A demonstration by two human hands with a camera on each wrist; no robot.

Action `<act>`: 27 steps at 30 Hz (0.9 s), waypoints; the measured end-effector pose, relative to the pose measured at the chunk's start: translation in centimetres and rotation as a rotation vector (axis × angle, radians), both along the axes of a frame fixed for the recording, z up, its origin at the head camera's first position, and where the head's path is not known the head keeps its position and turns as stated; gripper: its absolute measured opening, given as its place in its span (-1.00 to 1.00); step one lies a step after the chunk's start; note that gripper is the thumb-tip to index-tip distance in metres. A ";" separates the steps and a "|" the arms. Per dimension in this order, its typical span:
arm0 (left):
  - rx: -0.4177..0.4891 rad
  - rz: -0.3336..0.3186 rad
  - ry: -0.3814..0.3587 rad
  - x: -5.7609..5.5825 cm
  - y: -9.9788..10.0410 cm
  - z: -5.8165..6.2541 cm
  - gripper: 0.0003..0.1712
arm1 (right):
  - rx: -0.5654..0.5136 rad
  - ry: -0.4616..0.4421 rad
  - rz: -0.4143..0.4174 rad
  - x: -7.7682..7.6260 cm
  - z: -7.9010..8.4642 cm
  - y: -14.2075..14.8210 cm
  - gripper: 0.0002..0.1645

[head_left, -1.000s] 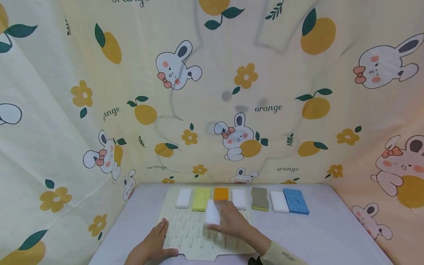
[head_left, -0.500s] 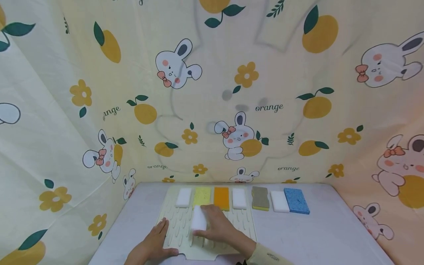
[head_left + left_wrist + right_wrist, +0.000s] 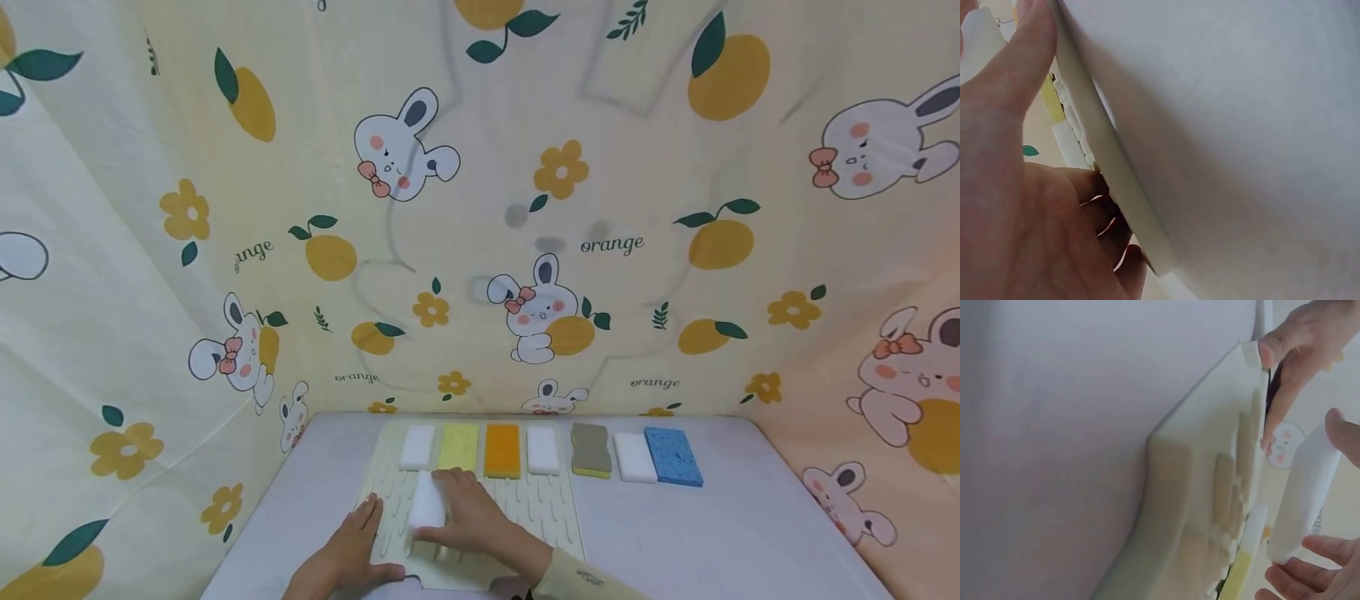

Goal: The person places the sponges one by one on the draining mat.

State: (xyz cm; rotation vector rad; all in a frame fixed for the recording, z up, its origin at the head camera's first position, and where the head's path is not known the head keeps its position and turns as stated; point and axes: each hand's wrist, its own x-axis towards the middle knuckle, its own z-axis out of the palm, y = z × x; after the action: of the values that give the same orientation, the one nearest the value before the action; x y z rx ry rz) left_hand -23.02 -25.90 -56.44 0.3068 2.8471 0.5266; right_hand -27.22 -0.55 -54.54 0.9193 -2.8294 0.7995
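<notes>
My right hand [image 3: 476, 515] pinches a white block sponge [image 3: 424, 504] between thumb and fingertips, over the left part of a cream board with raised ridges [image 3: 457, 577]. From the right wrist, this sponge [image 3: 1307, 494] shows upright and slightly tilted, with the ridges beyond its lower side. My left hand [image 3: 347, 546] rests at the board's left edge, thumb by the near corner and fingers stretched along the side. In the left wrist view, its fingertips [image 3: 1107, 219] touch the board's rim. Along the board's far side lie a white sponge [image 3: 417, 447], a yellow sponge [image 3: 458, 447], an orange sponge [image 3: 502, 450] and another white sponge [image 3: 543, 451].
Right of the board, a grey sponge with a yellow underside [image 3: 592, 450], a white sponge [image 3: 635, 457] and a blue sponge [image 3: 673, 457] lie on the white table [image 3: 697, 542]. A curtain printed with rabbits and oranges [image 3: 480, 208] hangs behind and at both sides.
My right hand has moved left and slightly toward me across the board with the white sponge, uncovering the orange sponge. The left hand stays put.
</notes>
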 end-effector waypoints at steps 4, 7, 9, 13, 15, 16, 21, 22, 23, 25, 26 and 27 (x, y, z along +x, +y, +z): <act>-0.019 -0.004 0.008 0.0 0.1 0.0 0.46 | 0.011 -0.010 0.004 0.0 0.0 -0.7 0.21; -0.028 -0.006 0.017 0.0 0.1 0.0 0.46 | 0.012 -0.030 0.001 -0.2 -0.1 -1.2 0.23; -0.032 -0.008 0.017 0.0 0.0 0.0 0.46 | 0.016 -0.039 0.000 -0.2 -0.3 -1.6 0.23; -0.038 -0.002 0.006 -0.1 0.1 -0.1 0.47 | 0.033 -0.039 0.002 -0.3 -0.7 -2.2 0.21; -0.045 -0.001 0.004 -0.1 0.1 -0.2 0.48 | 0.041 -0.044 0.002 -0.4 -0.8 -2.4 0.21; -0.046 0.000 0.003 -0.1 0.1 -0.2 0.48 | 0.044 -0.049 0.002 -0.4 -0.8 -2.5 0.20; -0.037 -0.003 0.006 0.0 0.0 -0.4 0.48 | 0.050 -0.070 0.005 -0.6 -1.1 -2.8 0.21; -0.034 -0.002 0.006 0.0 0.0 -0.4 0.48 | 0.052 -0.068 0.005 -0.6 -1.2 -2.8 0.21; -0.035 -0.004 0.009 0.0 0.0 -0.4 0.47 | 0.055 -0.064 0.005 -0.7 -1.3 -2.9 0.21; -0.034 -0.003 0.010 0.1 0.0 -0.4 0.47 | 0.066 -0.053 0.004 -0.7 -1.4 -3.0 0.21; -0.034 -0.003 0.011 0.1 0.0 -0.4 0.47 | 0.067 -0.052 0.004 -0.7 -1.4 -3.0 0.20; -0.039 -0.004 0.013 0.1 0.1 -0.4 0.46 | 0.070 -0.051 0.004 -0.7 -1.3 -3.1 0.20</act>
State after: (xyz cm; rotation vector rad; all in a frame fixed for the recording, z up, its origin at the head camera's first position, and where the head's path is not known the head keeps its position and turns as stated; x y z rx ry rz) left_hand -22.90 -25.83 -56.88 0.3105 2.8648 0.4692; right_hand -27.96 -3.62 -55.86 0.9269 -2.9174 0.7395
